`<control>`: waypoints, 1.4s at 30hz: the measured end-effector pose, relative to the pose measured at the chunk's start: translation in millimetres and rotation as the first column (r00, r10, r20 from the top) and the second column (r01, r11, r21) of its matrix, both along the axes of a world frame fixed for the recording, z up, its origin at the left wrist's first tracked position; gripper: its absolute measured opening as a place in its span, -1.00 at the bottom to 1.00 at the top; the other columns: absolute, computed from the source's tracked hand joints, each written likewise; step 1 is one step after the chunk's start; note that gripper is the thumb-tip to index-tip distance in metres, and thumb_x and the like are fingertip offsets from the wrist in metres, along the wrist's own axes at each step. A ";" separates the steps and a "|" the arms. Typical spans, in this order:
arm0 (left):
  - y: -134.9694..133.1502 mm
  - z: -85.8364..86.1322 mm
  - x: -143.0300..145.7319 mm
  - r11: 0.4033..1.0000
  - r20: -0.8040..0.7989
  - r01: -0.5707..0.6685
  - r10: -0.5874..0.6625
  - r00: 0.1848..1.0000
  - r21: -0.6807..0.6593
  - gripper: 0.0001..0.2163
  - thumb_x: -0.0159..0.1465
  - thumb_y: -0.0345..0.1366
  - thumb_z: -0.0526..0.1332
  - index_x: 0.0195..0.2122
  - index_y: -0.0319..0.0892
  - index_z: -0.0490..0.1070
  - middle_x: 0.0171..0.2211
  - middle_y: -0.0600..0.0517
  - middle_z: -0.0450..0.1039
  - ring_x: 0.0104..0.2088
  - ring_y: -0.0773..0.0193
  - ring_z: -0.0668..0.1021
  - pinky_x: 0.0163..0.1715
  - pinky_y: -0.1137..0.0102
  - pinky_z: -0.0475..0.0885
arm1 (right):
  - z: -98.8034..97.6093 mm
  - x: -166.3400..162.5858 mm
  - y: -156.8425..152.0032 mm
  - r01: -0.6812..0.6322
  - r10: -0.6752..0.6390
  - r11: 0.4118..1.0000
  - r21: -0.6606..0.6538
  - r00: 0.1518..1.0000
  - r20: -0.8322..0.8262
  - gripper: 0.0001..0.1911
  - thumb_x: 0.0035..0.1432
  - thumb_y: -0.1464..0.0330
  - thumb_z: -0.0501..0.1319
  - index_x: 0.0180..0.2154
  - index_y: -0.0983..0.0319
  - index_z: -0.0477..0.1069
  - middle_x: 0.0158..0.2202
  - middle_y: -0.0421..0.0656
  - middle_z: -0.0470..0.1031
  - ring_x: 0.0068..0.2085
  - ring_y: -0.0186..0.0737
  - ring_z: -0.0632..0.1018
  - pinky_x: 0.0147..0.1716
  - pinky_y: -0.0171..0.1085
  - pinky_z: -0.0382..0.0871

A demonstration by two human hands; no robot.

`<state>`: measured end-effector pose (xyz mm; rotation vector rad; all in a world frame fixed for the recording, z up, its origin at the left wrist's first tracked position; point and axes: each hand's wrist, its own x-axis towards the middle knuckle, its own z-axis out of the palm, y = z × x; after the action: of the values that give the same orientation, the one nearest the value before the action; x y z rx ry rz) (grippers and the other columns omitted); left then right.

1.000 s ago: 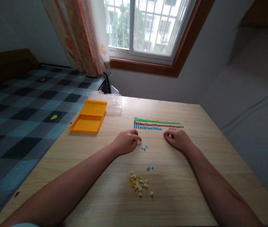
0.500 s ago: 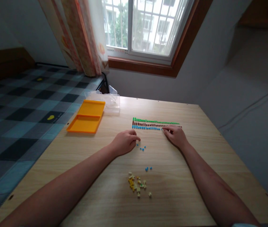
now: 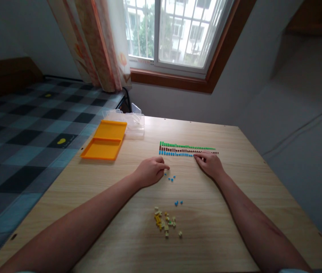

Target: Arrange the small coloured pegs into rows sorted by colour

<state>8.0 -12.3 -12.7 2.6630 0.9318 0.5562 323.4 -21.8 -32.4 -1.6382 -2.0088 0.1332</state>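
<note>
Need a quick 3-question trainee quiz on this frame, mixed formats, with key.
1. True or false: the right hand is at the right end of the blue row.
2. Which row lies farthest from the person? A) green row B) brown C) blue
3. What colour are the loose pieces just beside the left hand?
Key: 1 true; 2 A; 3 blue.

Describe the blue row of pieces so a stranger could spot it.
On the wooden table, three rows of pieces lie side by side. The blue row is nearest the person, then the brown row, then the green row. It is the shortest, ending at the right hand.
</note>
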 end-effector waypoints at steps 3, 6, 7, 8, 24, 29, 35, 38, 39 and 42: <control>0.2 -0.1 0.3 1.000 0.001 0.002 -0.002 1.000 0.006 -0.70 0.28 -0.39 0.11 -0.13 -0.03 0.62 -0.27 0.02 0.54 -0.27 0.27 0.57 -0.27 0.40 0.44 | -2.5 1.2 0.1 -0.003 0.003 1.000 0.014 1.000 -0.026 -0.73 0.26 0.26 0.17 -0.18 0.17 0.63 -0.23 -0.10 0.64 -0.23 -0.15 0.59 -0.18 -0.24 0.43; 0.6 -0.9 0.1 1.000 0.013 -0.003 0.002 1.000 0.005 -0.70 0.28 -0.40 0.11 -0.12 -0.02 0.62 -0.27 0.02 0.54 -0.29 0.29 0.57 -0.28 0.42 0.45 | -5.1 1.8 0.6 0.011 -0.010 0.999 0.031 1.000 -0.030 -0.72 0.25 0.27 0.17 -0.18 0.19 0.64 -0.24 -0.10 0.63 -0.26 -0.16 0.58 -0.20 -0.25 0.43; 0.7 -1.2 0.0 1.000 0.018 -0.004 0.004 1.000 0.003 -0.69 0.28 -0.40 0.11 -0.11 -0.02 0.61 -0.27 0.03 0.54 -0.29 0.29 0.57 -0.27 0.42 0.45 | -5.5 1.7 0.8 0.014 -0.013 0.999 0.033 1.000 -0.026 -0.72 0.25 0.27 0.17 -0.18 0.19 0.64 -0.24 -0.10 0.63 -0.25 -0.16 0.58 -0.20 -0.25 0.43; 0.8 -1.6 -0.2 1.000 0.022 -0.006 0.006 1.000 0.002 -0.69 0.28 -0.40 0.11 -0.11 -0.03 0.61 -0.27 0.03 0.54 -0.29 0.29 0.57 -0.27 0.42 0.45 | -5.7 1.4 0.9 0.015 -0.014 0.999 0.032 1.000 -0.021 -0.73 0.25 0.27 0.17 -0.19 0.18 0.64 -0.24 -0.10 0.63 -0.24 -0.15 0.59 -0.20 -0.25 0.43; 0.9 -1.8 0.9 1.000 -0.008 -0.030 0.030 1.000 0.004 -0.71 0.27 -0.39 0.13 -0.15 -0.02 0.63 -0.27 0.02 0.53 -0.29 0.28 0.56 -0.27 0.41 0.44 | 10.4 -25.0 -15.1 -0.162 0.169 0.983 0.084 0.981 -0.094 -0.76 0.25 0.35 0.17 -0.24 0.21 0.63 -0.33 -0.09 0.60 -0.32 -0.20 0.55 -0.28 -0.27 0.40; -0.4 0.1 1.3 1.000 -0.019 -0.015 0.016 1.000 0.019 -0.71 0.26 -0.39 0.14 -0.13 0.01 0.63 -0.28 0.02 0.51 -0.29 0.26 0.55 -0.25 0.40 0.44 | 18.8 -66.1 -33.0 -0.345 0.346 0.938 0.025 0.936 -0.061 -0.76 0.28 0.37 0.17 -0.17 0.19 0.62 -0.33 -0.12 0.57 -0.36 -0.28 0.52 -0.34 -0.32 0.35; 3.9 -4.3 0.6 0.997 0.132 -0.052 0.061 0.989 -0.064 -0.71 0.20 -0.48 0.14 -0.21 -0.08 0.64 -0.30 0.01 0.50 -0.30 0.30 0.55 -0.23 0.43 0.46 | 17.5 -80.2 -34.9 -0.397 0.397 0.918 -0.015 0.917 0.036 -0.72 0.32 0.33 0.14 -0.04 0.10 0.58 -0.24 -0.14 0.58 -0.30 -0.28 0.55 -0.30 -0.34 0.34; 5.3 -5.8 1.0 0.993 0.177 -0.073 0.088 0.980 -0.088 -0.72 0.20 -0.50 0.14 -0.24 -0.12 0.64 -0.28 0.00 0.51 -0.31 0.31 0.55 -0.22 0.43 0.46 | 14.7 -79.3 -33.9 -0.392 0.393 0.920 -0.023 0.917 0.075 -0.73 0.34 0.31 0.14 -0.05 0.07 0.59 -0.25 -0.16 0.58 -0.31 -0.29 0.56 -0.30 -0.34 0.34; 5.3 -5.7 1.1 0.993 0.184 -0.077 0.093 0.978 -0.093 -0.72 0.19 -0.50 0.15 -0.24 -0.12 0.63 -0.28 0.01 0.51 -0.31 0.31 0.55 -0.22 0.43 0.46 | 13.9 -78.2 -33.9 -0.386 0.386 0.922 -0.021 0.918 0.086 -0.73 0.34 0.30 0.14 -0.07 0.08 0.59 -0.26 -0.16 0.58 -0.31 -0.29 0.56 -0.29 -0.34 0.34; 4.7 -4.2 1.0 0.991 0.197 -0.086 0.106 0.975 -0.107 -0.73 0.19 -0.51 0.14 -0.26 -0.13 0.63 -0.29 0.01 0.51 -0.32 0.33 0.54 -0.23 0.43 0.46 | 12.5 -69.4 -33.8 -0.335 0.333 0.942 -0.008 0.936 0.111 -0.76 0.32 0.32 0.14 -0.16 0.11 0.61 -0.27 -0.16 0.59 -0.28 -0.28 0.56 -0.27 -0.34 0.34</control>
<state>9.0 -7.7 -16.8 2.4303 1.0037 0.7673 254.1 -55.6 -19.9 -1.3084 -2.3567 0.1571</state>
